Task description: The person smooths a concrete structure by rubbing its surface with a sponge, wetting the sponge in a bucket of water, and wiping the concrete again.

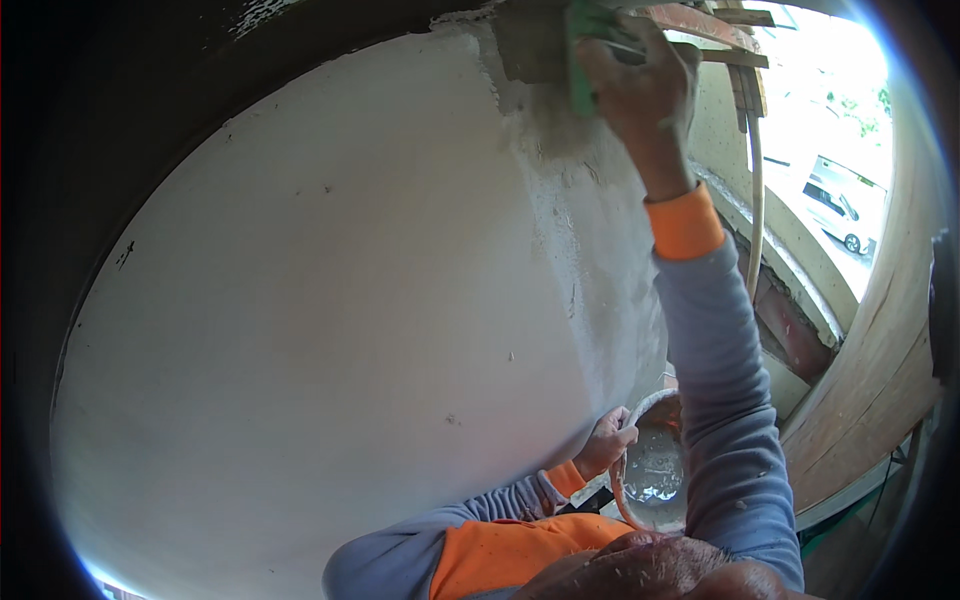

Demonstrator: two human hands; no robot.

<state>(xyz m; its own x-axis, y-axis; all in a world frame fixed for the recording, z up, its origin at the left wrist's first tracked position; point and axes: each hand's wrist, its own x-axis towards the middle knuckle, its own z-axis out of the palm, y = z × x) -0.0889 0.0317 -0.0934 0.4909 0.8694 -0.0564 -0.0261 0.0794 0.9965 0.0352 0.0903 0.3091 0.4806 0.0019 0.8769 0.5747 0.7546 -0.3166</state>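
Note:
My right hand (648, 95) is raised at the top, its fingers wrapped round the handle of a green float (581, 65). The float's face lies against the upper edge of a pale wall (350, 260), where a dark grey wet patch shows beside it. Low down, my left hand (606, 443) grips the rim of a bucket (622, 490). Watery grey mix (655, 465) with a shiny surface sits inside this bucket. My right sleeve (715, 350) hides the bucket's right side.
A band of damp grey coating (610, 250) runs down the wall's right side. To the right, wooden boards (735, 55) and an upright pole (757, 200) stand by a bright opening. Beyond it is a parked white vehicle (832, 208). A broad wooden plank (870, 390) curves along the right.

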